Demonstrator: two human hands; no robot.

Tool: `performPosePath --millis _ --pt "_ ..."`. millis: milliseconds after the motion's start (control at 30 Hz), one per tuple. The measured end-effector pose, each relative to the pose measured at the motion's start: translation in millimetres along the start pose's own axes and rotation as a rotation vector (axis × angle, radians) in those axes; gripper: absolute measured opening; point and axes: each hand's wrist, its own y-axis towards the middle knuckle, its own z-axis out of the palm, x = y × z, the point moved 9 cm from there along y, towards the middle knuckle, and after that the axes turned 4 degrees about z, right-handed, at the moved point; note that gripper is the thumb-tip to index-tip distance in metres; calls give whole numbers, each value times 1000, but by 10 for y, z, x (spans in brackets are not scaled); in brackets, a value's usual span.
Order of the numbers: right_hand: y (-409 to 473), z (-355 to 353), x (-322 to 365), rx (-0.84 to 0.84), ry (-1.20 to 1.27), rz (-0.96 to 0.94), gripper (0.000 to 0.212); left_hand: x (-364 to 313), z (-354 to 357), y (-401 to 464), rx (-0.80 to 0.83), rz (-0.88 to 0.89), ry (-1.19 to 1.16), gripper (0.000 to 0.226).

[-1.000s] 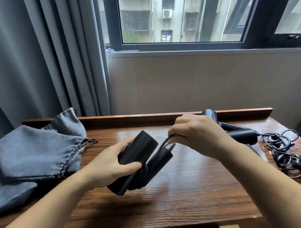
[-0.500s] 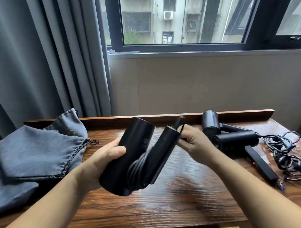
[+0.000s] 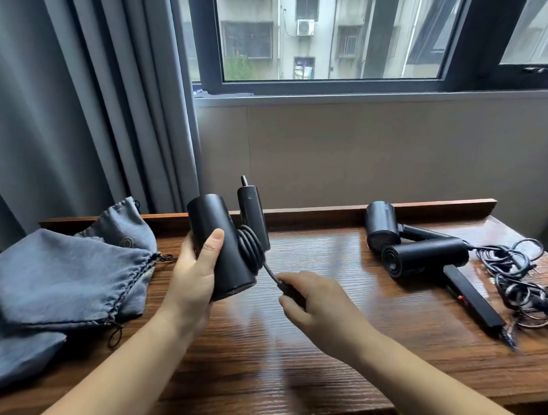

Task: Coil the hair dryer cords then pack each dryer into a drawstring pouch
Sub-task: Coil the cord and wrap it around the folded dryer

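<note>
The left hand (image 3: 194, 272) grips the black cylindrical hair dryer (image 3: 219, 246); the right hand (image 3: 313, 296) pinches its black cord (image 3: 270, 271): keep tension, tuck the end under the wraps.

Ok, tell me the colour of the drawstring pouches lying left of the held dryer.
Blue-grey cloth; the pouches show best in the head view, the only view here.

Bare table (image 3: 303, 361) lies between pouches (image 3: 61, 277) left and dryers (image 3: 423, 255) right.
</note>
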Motion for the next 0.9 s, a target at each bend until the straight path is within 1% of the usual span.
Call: performPosePath --millis 67,133,200,300,333,400,467,500,600,667,733,767,833,900 --pt "4 -42 -26 -26 138 94 16 -51 17 -41 -1 86 162 55" --pt "23 -37 -83 -21 401 228 18 -122 71 -99 16 184 396 61" --pt "45 15 -158 -19 671 361 17 -183 113 -156 11 278 589 72" --pt "73 131 -212 15 996 487 20 -211 188 -197 56 426 732 84" --pt "86 165 -205 32 1073 504 24 -208 216 -205 75 474 782 87" --pt "101 197 -156 70 1158 525 39 -175 289 -230 101 535 891 91" --pt "104 197 -114 96 1122 515 54 -103 370 -249 128 528 960 86" --pt "109 202 -107 105 1068 503 62 -37 386 -239 146 475 940 83" --pt "117 207 -130 116 851 455 93 223 368 -188 196 228 762 73" --pt "148 199 -188 90 655 414 102 335 335 -170 196 137 597 70" --pt "175 196 -258 54 479 380 122 414 296 -174 184 52 470 69" --pt "189 204 -306 42 407 370 128 434 283 -170 175 27 435 71" --pt "208 229 -375 49 323 355 130 467 219 -149 138 9 442 80" --pt "220 262 -462 85 354 386 123 435 212 -153 139 29 509 90"
